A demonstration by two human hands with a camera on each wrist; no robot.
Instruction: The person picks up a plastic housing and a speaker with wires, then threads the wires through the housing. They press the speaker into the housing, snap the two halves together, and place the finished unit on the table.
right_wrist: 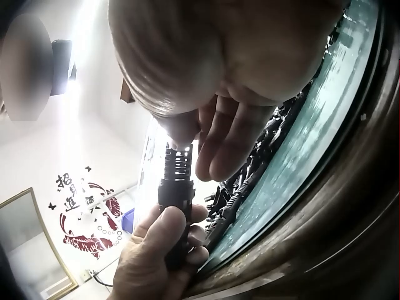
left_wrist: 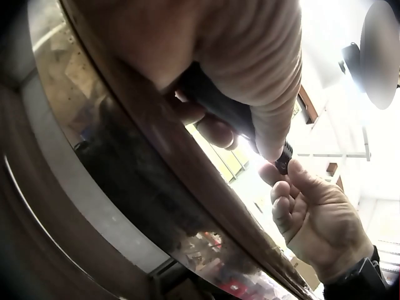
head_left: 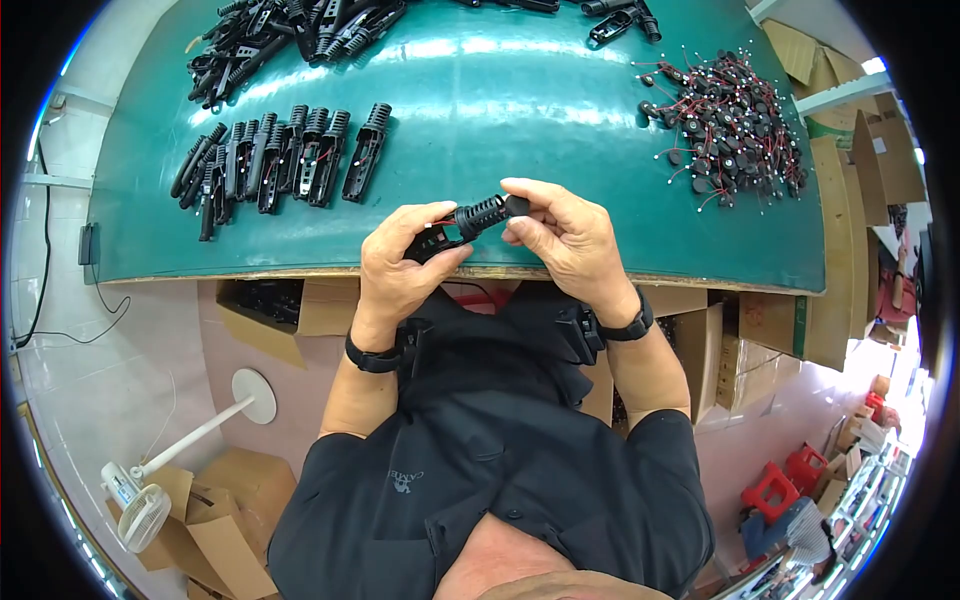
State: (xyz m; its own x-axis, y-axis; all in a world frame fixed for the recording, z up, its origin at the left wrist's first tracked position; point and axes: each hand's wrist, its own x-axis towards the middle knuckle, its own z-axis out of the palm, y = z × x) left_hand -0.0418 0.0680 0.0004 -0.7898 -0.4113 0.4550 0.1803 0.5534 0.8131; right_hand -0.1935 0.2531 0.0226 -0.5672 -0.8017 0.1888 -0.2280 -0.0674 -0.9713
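Note:
My left hand [head_left: 393, 268] grips a black plastic housing [head_left: 432, 243] over the table's front edge. Small red and white wires show in its hollow side, and a ribbed, slotted neck [head_left: 480, 216] points toward my right hand [head_left: 575, 245]. Between right thumb and forefinger, a small round black piece [head_left: 516, 206] is pinched right at the neck's end. In the right wrist view the ribbed neck [right_wrist: 177, 164] stands upright above the left fingers, its tip hidden by the right fingers. From the left wrist, the right hand [left_wrist: 328, 219] shows at the dark neck end [left_wrist: 284, 157].
Similar black housings [head_left: 322, 150] lie in a row at left on the green table [head_left: 530, 120]. Behind them is a heap of black parts [head_left: 290, 40]. A pile of round black pieces with red wires [head_left: 730, 135] lies at right. Cardboard boxes [head_left: 330, 305] stand below the edge.

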